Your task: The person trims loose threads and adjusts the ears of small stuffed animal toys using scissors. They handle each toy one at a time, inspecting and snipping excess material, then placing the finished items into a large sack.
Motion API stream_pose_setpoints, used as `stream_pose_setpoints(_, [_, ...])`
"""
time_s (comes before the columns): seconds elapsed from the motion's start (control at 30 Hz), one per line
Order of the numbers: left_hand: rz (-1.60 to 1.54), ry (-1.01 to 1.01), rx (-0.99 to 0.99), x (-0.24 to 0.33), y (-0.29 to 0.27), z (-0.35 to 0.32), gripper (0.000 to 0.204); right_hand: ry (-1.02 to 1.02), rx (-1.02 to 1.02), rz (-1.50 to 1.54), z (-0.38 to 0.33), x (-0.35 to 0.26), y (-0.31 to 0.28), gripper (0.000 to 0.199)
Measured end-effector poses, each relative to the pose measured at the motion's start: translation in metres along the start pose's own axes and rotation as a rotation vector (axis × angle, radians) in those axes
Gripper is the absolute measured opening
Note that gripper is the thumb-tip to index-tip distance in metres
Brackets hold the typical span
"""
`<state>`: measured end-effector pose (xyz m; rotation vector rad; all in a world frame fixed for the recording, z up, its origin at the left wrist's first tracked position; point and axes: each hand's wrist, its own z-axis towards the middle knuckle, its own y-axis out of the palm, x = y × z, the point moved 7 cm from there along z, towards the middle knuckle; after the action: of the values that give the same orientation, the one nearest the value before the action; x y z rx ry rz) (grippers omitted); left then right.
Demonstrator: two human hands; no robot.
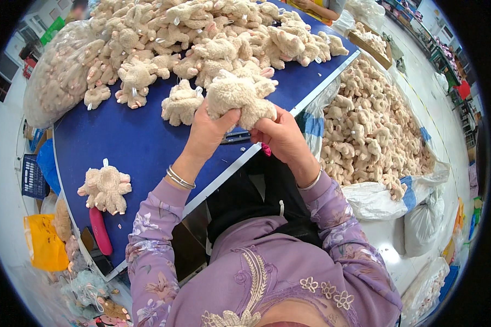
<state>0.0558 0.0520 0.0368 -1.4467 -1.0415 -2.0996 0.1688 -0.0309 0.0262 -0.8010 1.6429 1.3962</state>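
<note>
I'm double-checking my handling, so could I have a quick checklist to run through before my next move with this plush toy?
1. Left grip on the held plush toy: ok, thumb against it.
2. Right grip on the same toy: ok.
3. Toy's underside undamaged: cannot tell, hidden from view.
4. Table space beside the left hand free: not ok, another cream toy sits there.
5. Lone toy at lower left apart from the pile: ok.

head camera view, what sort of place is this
Likely a soft-toy workshop or factory floor: fluffy cream plush toys lie heaped on a flat blue table, and many more fill an open white-and-blue plastic sack beside it.
</note>
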Motion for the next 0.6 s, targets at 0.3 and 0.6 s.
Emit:
stream_pose_setpoints(0.3, [0.06,-0.114,0.175,-0.013,-0.009,-0.002,0.019,-0.281,0.207,-0.219,0.003,-0.005,-0.002,0.019])
stream_pose_setpoints(0.6, [-0.213,-0.069,0.318,0.027,-0.103,0.02,0.016,-0.199,0.126,0.116,-0.026,-0.038,-0.047,0.016])
